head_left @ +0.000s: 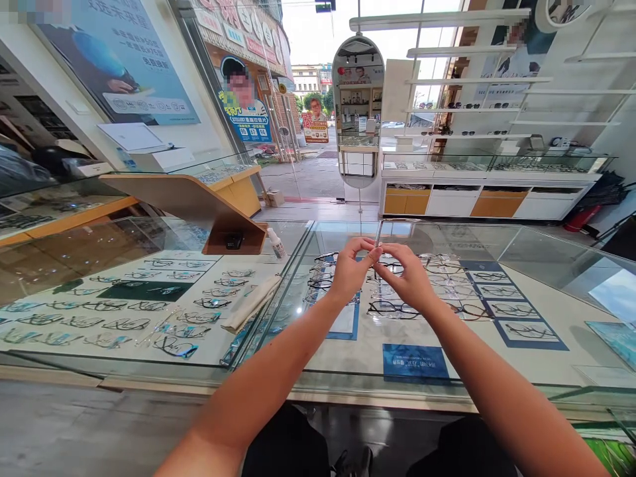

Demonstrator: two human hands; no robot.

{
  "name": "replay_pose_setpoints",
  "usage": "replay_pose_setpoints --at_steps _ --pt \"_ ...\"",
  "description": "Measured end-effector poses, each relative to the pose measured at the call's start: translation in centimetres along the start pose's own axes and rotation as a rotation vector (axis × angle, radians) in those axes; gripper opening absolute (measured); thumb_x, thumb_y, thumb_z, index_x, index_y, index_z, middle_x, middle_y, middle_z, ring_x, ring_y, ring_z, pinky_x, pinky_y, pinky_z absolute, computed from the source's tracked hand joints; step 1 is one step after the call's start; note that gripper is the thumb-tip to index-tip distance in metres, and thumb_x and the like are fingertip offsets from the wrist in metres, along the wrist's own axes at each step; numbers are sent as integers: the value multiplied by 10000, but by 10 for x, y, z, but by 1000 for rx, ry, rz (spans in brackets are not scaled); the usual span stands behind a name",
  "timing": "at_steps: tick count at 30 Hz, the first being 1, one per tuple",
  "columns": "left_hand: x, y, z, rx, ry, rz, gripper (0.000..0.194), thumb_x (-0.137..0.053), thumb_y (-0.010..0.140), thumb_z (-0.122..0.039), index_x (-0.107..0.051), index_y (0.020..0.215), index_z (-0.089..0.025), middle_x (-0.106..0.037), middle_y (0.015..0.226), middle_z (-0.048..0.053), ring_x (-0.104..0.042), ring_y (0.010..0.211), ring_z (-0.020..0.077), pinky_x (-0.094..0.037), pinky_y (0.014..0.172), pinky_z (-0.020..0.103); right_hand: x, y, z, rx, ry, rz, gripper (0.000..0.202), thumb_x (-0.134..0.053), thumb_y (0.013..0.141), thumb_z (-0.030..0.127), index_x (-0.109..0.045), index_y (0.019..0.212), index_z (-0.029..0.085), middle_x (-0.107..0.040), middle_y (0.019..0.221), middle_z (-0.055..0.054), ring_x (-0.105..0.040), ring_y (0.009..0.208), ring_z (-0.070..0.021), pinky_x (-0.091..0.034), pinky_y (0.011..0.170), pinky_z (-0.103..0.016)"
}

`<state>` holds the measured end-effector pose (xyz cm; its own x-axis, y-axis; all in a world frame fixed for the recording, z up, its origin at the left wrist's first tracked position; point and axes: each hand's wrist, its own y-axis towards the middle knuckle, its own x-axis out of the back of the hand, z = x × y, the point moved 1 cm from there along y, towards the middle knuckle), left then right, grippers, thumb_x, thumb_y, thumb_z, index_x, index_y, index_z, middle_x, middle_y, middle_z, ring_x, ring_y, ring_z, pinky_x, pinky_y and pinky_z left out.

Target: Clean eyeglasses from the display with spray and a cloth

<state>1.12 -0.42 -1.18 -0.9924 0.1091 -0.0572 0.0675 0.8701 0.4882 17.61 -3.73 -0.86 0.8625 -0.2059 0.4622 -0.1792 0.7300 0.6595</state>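
My left hand (350,268) and my right hand (408,273) meet above the glass display case. Their thumbs and fingertips pinch a thin, pale rod-like piece (379,233) that points up and away from me. Its lower part is hidden by the fingers, so its exact kind cannot be told. Beyond and below my hands are several rows of eyeglasses (392,309), some clear-rimmed and some dark. More dark frames (320,283) lie left of my left wrist. A blue card (415,363) with white print lies nearer to me, between my forearms.
Left of the case joint are many eyeglasses (126,324), a folded beige cloth (253,303) and a white spray bottle (276,244). A brown slanted stand (199,205) rises at the back left. An oval mirror (358,112) stands ahead; framed spectacles on blue cards (521,309) lie right.
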Motion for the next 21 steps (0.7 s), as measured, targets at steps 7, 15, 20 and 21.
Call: replay_pose_setpoints --at_steps 7,15,20,21 --pt "0 -1 -4 28 29 63 333 -840 872 -533 -786 885 -205 -694 1189 101 -664 1193 267 -569 980 389 -3 -2 -6 -55 19 -52 283 -680 987 415 -744 1208 251 -803 1252 -140 -745 1166 -348 -583 1016 -549" --pt "25 16 -12 -150 375 -146 325 -714 997 -421 -664 1275 -259 -649 1393 113 -669 1225 255 -561 1035 420 5 1 -12 -71 -44 -125 259 -651 982 357 -772 1185 250 -806 1255 -114 -722 1208 -333 -545 1083 -546" --pt "86 45 1 -207 740 -815 732 -764 872 -143 -415 1514 -186 -450 1602 206 -435 1531 316 -347 1301 470 14 3 -20 -106 -81 -217 279 -641 982 363 -786 1184 238 -806 1232 -117 -693 1217 -345 -528 1083 -559" --pt "98 50 5 -142 774 -905 781 -768 857 -128 -381 1535 -165 -414 1628 228 -407 1555 330 -330 1311 478 15 3 -22 -106 -87 -229 287 -642 978 364 -788 1188 234 -805 1227 -121 -689 1216 -347 -528 1080 -561"
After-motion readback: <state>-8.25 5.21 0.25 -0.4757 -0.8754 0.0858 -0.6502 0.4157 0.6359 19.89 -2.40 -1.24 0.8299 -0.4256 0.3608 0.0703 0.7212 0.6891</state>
